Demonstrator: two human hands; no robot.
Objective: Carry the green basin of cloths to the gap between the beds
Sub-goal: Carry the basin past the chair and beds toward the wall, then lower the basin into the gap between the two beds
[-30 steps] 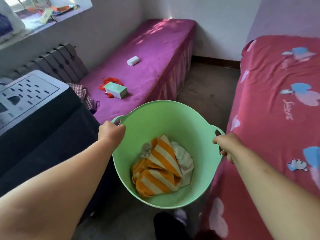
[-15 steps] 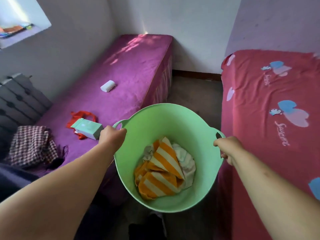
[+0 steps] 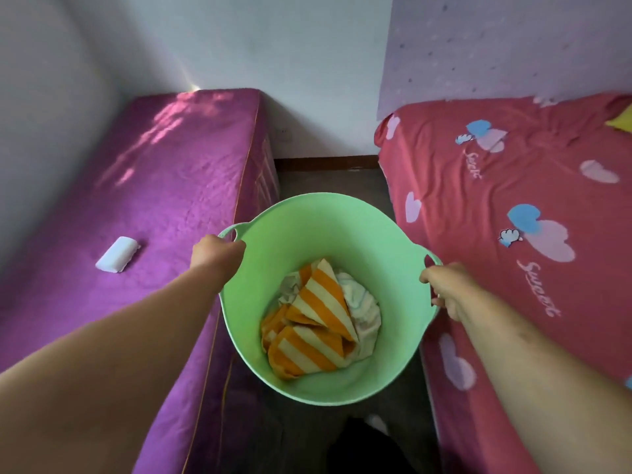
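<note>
I hold the green basin [image 3: 307,234] in the air over the floor strip between the two beds. My left hand [image 3: 215,254] grips its left handle and my right hand [image 3: 448,289] grips its right handle. Inside the basin lie an orange-and-white striped cloth [image 3: 314,323] and a pale cloth [image 3: 362,302]. The purple bed [image 3: 164,186] is on the left and the red bed [image 3: 513,206] with heart prints is on the right. The basin's bottom and whatever is under it are hidden.
A small white packet [image 3: 118,254] lies on the purple bed. The brown floor gap [image 3: 328,183] runs to a dark skirting board [image 3: 325,162] at the far wall. A dark foot or shoe [image 3: 362,446] shows below the basin.
I have walked forward and turned right: the radiator, checked cloth and green box have left the view. The basin now hangs between the beds, held the same way.
</note>
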